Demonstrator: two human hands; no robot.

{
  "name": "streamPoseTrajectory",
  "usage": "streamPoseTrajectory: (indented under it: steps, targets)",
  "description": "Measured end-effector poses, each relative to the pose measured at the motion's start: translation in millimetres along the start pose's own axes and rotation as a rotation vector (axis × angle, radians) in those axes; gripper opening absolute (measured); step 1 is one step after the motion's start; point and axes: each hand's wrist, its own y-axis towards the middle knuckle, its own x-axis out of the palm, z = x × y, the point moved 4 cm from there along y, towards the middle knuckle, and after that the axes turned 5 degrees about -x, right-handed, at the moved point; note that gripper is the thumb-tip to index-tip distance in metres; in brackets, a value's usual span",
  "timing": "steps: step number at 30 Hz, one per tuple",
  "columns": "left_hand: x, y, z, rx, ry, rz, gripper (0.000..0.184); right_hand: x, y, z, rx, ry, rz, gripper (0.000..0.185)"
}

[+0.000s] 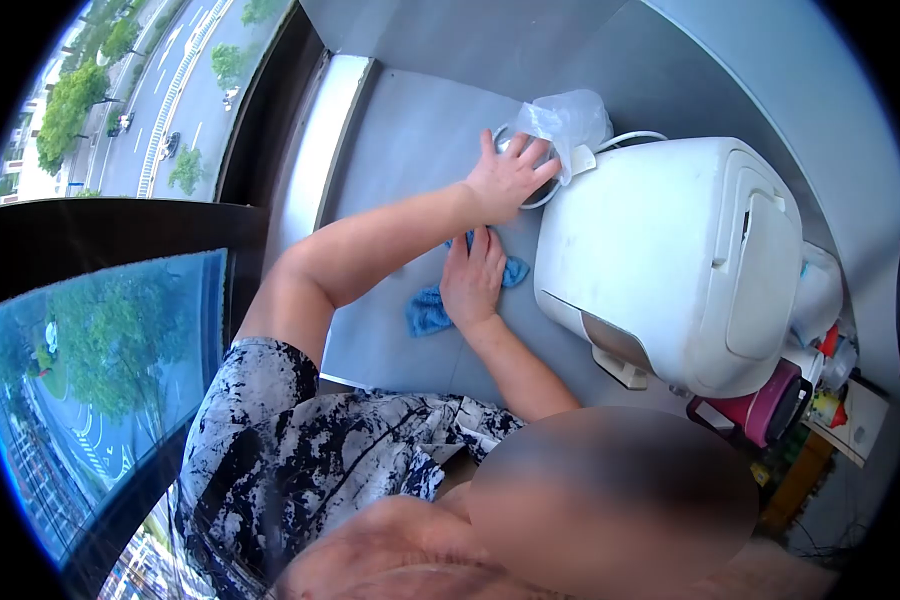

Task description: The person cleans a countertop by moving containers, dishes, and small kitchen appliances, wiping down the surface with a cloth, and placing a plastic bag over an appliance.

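Blurred head (610, 500) is nearest, at five o'clock. Right hand (473, 278) rests with extended fingers over the blue cloth (430, 312), lying lengthwise eight-to-two; left hand (510, 182), at one o'clock from it, meets the plastic bag (573, 118), grip unclear.

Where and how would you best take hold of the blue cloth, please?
Probably by the crumpled end of the blue cloth at the picture's lower left, pinching down from above: it pokes out past the right hand, which covers the middle, and its bunched folds should pinch easily.
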Motion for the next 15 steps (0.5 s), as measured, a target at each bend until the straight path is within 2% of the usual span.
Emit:
streamPoseTrajectory:
  steps: [3, 5, 7, 10, 11, 14, 15]
  targets:
    - [6, 9, -7, 0.015, -0.189, 0.035, 0.075, -2, 6, 8, 0.054, 0.046, 0.026, 0.051]
    - [-9, 15, -13, -0.02, -0.381, 0.151, 0.072, -18, 14, 24, 0.17, 0.108, 0.047, 0.051]
    - [-30, 20, -18, -0.035, -0.541, 0.296, 0.062, -20, 13, 41, 0.182, 0.149, 0.095, 0.051]
    - [-52, 36, -25, 0.066, -0.668, 0.336, 0.061, -21, 15, 46, 0.198, 0.174, 0.144, 0.052]
    - [-71, 36, -23, 0.1, -0.642, 0.419, 0.055, -22, 16, 45, 0.213, 0.177, 0.156, 0.052]
    - [-107, 49, -25, 0.075, -0.82, 0.284, 0.049, -20, 18, 47, 0.249, 0.23, 0.226, 0.052]
    - [-110, 52, -25, 0.098, -0.844, 0.375, 0.043, -18, 19, 47, 0.259, 0.255, 0.254, 0.052]
